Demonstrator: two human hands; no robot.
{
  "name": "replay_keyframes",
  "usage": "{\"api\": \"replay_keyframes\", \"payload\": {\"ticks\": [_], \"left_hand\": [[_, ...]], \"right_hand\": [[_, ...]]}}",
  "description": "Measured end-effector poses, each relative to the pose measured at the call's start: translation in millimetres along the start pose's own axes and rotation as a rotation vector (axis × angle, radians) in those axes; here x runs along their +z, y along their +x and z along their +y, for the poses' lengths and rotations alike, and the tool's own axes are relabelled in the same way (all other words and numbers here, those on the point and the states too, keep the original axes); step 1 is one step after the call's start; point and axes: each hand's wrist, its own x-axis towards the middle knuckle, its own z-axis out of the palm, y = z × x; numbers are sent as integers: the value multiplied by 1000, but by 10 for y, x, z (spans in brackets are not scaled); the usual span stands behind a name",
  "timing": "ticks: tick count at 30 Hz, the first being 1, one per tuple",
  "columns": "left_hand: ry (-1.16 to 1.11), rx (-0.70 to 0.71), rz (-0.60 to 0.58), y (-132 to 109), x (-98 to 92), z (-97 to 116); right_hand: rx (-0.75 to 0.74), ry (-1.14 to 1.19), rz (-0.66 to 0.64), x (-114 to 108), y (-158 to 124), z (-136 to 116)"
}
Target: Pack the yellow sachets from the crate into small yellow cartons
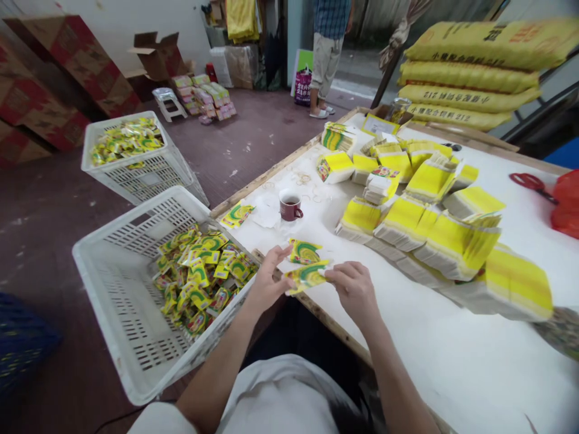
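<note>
Over the table's near edge, my left hand (268, 278) and my right hand (355, 288) are close together. A yellow-green printed packet (307, 276) stretches between them. My right fingers pinch its right end, while my left thumb meets its left end. Just above it, a second yellow-green packet (305, 252) sits at my left index finger; whether that finger grips it or only touches it, I cannot tell. Another flat packet (237, 214) lies at the table's left edge. To the left, a white plastic crate (131, 241) holds many small yellow-green packets (203, 271).
A dark red cup (289, 208) with dark liquid stands beyond my hands. Stacks of yellow packaging (407, 217) cover the table's right part, near red scissors (531, 182). A second crate (145, 178) stands farther left. A person (328, 54) stands behind, near piled yellow sacks (470, 75).
</note>
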Motion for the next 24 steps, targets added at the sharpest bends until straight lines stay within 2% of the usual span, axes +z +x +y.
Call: {"api": "replay_keyframes", "payload": {"ticks": [2,4,6,8,9,12,15,20,24], "left_hand": [[236,-61,-175,-7,-27,69],[411,-146,-294,-35,1,82],[481,-164,-287,-72,56,53],[490,-126,-224,-108,114,1],[487,-105,-202,-124,140,-27],[510,-51,-155,-166,205,-111],[560,13,-126,-197,238,-170],[581,85,-285,-202,213,-174],[621,3,-282,-166,192,-194]], "right_hand": [[-123,-53,-126,7,-24,-57],[-135,-61,-149,71,-65,-110],[3,-38,-11,158,-108,-118],[184,105,117,242,-136,-88],[261,243,115,280,-141,-69],[448,743,-55,379,-130,-45],[580,950,-141,454,-105,-81],[630,964,-136,464,-118,-169],[448,851,-226,388,-174,-160]]}}
